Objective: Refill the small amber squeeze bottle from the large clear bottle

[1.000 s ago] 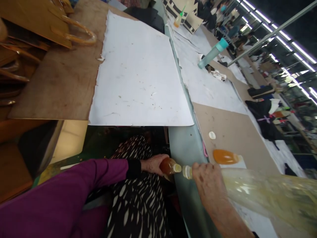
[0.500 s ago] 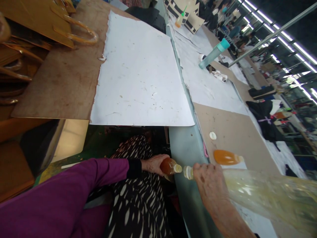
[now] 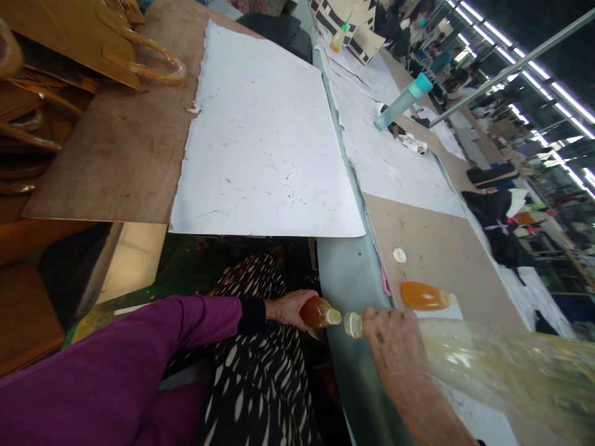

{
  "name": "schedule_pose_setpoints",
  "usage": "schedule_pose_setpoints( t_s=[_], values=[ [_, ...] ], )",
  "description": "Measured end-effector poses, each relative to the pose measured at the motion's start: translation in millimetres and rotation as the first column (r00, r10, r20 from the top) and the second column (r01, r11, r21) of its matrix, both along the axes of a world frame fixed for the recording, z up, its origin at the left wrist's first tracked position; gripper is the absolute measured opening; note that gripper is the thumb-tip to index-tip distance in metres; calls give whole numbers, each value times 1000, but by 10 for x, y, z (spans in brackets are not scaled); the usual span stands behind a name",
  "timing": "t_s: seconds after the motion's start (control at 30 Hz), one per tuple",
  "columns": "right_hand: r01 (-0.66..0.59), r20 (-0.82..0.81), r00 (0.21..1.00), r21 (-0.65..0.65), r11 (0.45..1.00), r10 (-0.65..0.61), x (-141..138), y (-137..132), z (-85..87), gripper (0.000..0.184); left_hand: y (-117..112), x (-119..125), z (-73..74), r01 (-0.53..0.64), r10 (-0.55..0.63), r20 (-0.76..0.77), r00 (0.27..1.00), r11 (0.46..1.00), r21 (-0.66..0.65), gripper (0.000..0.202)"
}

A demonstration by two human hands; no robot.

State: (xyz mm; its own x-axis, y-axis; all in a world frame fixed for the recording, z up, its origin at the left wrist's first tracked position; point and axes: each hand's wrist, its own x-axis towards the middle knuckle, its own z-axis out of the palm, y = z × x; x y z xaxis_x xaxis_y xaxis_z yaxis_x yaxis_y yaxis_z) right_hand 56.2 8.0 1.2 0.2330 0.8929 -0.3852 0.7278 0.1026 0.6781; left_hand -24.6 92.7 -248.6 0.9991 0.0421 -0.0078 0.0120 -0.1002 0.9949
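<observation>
My left hand [image 3: 292, 308] is wrapped round a small amber bottle [image 3: 316, 311], held over my lap with its open mouth pointing right. In my right hand [image 3: 395, 341] is the neck of a large clear plastic bottle [image 3: 493, 359], which lies tilted on its side with pale yellowish liquid in it. The two mouths face each other with a narrow gap between them. A second amber bottle [image 3: 425, 296] lies on the brown board just beyond my right hand. Near it is a round white cap [image 3: 399, 254].
White paper [image 3: 274, 142] covers the worktop ahead. Brown bags with handles [image 3: 153, 68] are piled at the left. A teal-capped tumbler [image 3: 402, 102] lies on the right-hand table, and a green-tipped bottle [image 3: 338, 38] stands farther back. People [image 3: 418, 21] sit in the background.
Almost nothing differs. Both hands and both bottles keep their places, with the same small gap between the mouths; the view has shifted only slightly.
</observation>
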Motion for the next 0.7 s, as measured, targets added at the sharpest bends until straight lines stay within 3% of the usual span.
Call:
schedule_pose_setpoints(
  t_s=[0.27, 0.7],
  values=[
    [-53, 55, 997, -10, 999, 54, -14, 24, 9, 30, 13, -2, 14, 5, -5, 7, 1000, 1000, 10, 83],
    [-9, 132, 991, -68, 998, 18, -88, 1, -26, 24, 17, -7, 35, 0, 0, 9, 1000, 1000, 17, 79]
  ],
)
